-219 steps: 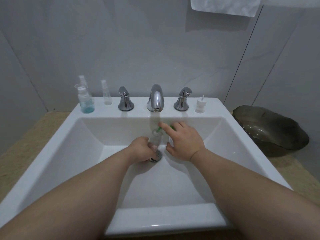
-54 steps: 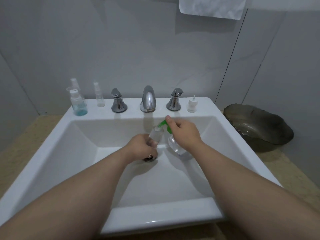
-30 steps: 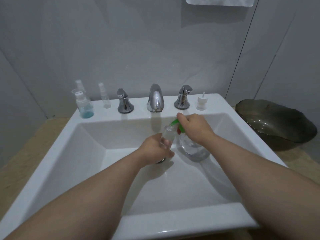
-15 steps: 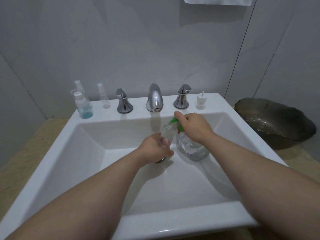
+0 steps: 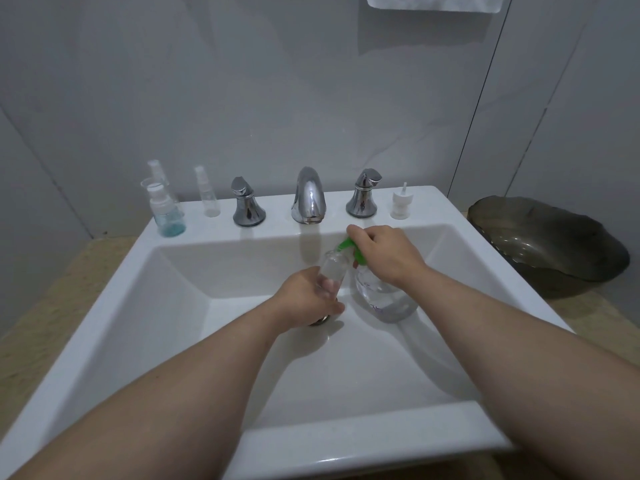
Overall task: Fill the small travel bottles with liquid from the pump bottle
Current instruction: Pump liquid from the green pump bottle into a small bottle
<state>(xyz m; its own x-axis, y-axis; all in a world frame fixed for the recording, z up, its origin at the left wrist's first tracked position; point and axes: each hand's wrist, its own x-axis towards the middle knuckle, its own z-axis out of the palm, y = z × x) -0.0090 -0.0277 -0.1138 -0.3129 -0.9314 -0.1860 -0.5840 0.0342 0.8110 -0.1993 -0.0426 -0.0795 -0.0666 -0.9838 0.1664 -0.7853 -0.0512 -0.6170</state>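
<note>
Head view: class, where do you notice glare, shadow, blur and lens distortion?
Head view: dim, bluish light; glare streaks on the faucet; soft arm shadows on the sink; wide-angle lens stretches the forearms; the travel bottle in the left hand looks slightly blurred.

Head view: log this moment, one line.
left hand: holds travel bottle | right hand: grips green pump, spout at bottle mouth | pump bottle: standing in sink
</note>
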